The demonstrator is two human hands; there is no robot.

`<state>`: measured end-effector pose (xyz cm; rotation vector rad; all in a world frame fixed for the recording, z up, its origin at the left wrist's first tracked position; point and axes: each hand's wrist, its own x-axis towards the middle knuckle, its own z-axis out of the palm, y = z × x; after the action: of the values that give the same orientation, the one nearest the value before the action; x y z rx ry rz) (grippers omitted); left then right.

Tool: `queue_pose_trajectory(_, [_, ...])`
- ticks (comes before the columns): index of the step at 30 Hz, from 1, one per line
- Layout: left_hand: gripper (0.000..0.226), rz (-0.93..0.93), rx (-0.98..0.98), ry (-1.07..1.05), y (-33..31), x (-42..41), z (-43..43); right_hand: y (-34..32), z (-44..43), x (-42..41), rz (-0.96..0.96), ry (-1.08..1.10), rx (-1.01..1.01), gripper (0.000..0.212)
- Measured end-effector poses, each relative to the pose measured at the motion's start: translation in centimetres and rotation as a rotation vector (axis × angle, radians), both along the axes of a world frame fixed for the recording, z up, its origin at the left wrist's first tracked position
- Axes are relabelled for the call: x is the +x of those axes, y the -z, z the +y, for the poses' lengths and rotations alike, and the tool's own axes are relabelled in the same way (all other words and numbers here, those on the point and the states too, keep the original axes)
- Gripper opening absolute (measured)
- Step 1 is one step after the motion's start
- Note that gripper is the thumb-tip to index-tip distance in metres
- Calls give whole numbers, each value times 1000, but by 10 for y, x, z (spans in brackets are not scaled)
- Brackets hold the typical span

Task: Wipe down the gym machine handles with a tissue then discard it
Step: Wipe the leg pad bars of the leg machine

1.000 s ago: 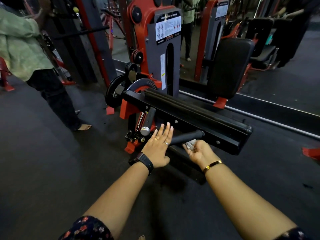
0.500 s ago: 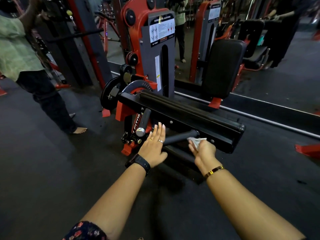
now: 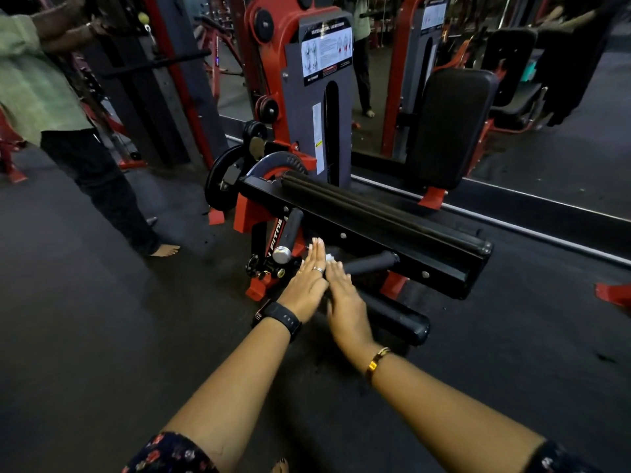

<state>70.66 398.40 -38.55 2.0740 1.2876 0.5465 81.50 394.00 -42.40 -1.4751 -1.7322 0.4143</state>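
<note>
Paper tissue [image 3: 329, 257], probably light and tearable, is peeking out at the near end of the handle [image 3: 370, 262]; best gathered loosely. Left hand [image 3: 305, 285]: fingers are lying straight, together. Right hand [image 3: 346, 302]: fingers are reaching over the tissue, hold cannot be told.

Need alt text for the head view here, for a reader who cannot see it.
The left hand and right hand reach out side by side, fingers straight, to the near end of a black foam handle on a red-and-black gym machine; a scrap of white tissue shows at their fingertips. A person in a green shirt stands at far left.
</note>
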Motion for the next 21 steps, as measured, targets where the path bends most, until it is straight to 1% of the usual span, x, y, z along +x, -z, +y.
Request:
queue_pose_trajectory(2, [61, -91, -66, -23, 0, 0, -2, 5, -1, 1, -39, -55, 41, 72])
queue_pose_trajectory(5, [59, -192, -138, -57, -3, 0, -6, 19, 11, 41, -306, -87, 188, 63])
queue_pose_trajectory(6, [57, -225, -168, -72, -6, 2, -7, 23, 16, 58, -349, -59, 189, 62])
queue_pose_trajectory(9, [52, -382, -354, -175, -13, 8, -7, 26, 33, 95, -337, 139, 75, 66])
queue_pose_trajectory(10, [51, -428, -379, -205, -11, 9, -5, 25, 36, 99, -329, 179, 41, 68])
queue_pose_trajectory(13, [53, -463, -368, -235, -4, 8, -4, 26, 34, 81, -250, 256, 19, 72])
queue_pose_trajectory(14, [56, -474, -361, -229, -2, 8, -4, 24, 27, 67, -210, 262, 22, 78])
queue_pose_trajectory(16, [55, -500, -341, -228, -3, 10, -6, 23, 11, 34, -139, 183, 35, 92])
queue_pose_trajectory(17, [55, -509, -338, -243, -3, 11, -6, 22, 3, 18, -125, 107, 45, 93])
queue_pose_trajectory(19, [65, -528, -321, -255, -3, 12, -9, 21, -3, 2, -158, -41, 93, 81])
queue_pose_trajectory(21, [63, -532, -296, -218, 1, 12, -11, 22, 1, 9, -218, -111, 137, 69])
